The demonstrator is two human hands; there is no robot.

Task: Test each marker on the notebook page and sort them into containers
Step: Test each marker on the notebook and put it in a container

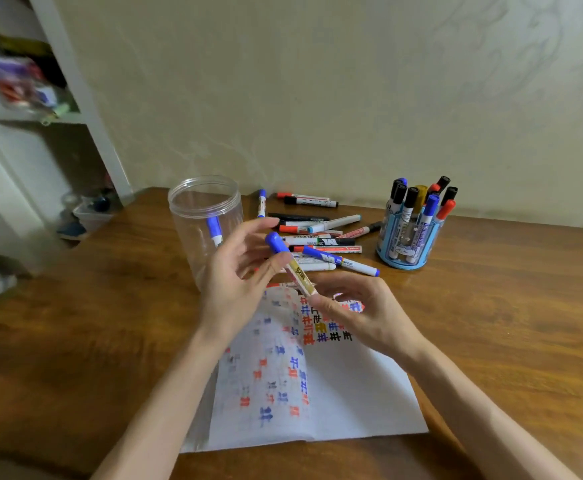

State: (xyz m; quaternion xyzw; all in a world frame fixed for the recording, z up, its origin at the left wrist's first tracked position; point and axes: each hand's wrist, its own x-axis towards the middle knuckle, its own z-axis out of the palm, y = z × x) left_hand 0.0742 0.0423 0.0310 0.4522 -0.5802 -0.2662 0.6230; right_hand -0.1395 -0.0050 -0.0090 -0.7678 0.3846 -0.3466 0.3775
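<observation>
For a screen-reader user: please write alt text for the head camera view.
The left hand and right hand hold a blue-capped marker over a notebook covered in coloured test marks. Behind it lie loose markers, a clear jar holding one marker, and a blue holder full of markers.

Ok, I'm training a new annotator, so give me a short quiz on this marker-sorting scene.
1. True or false: the clear jar holds more markers than the blue holder.
2. What colour is the cap of the marker that the left hand and right hand hold?
3. The loose markers lie where, relative to the notebook? A) on it B) beyond it C) nearer the person
Key: 1 false; 2 blue; 3 B.
</observation>
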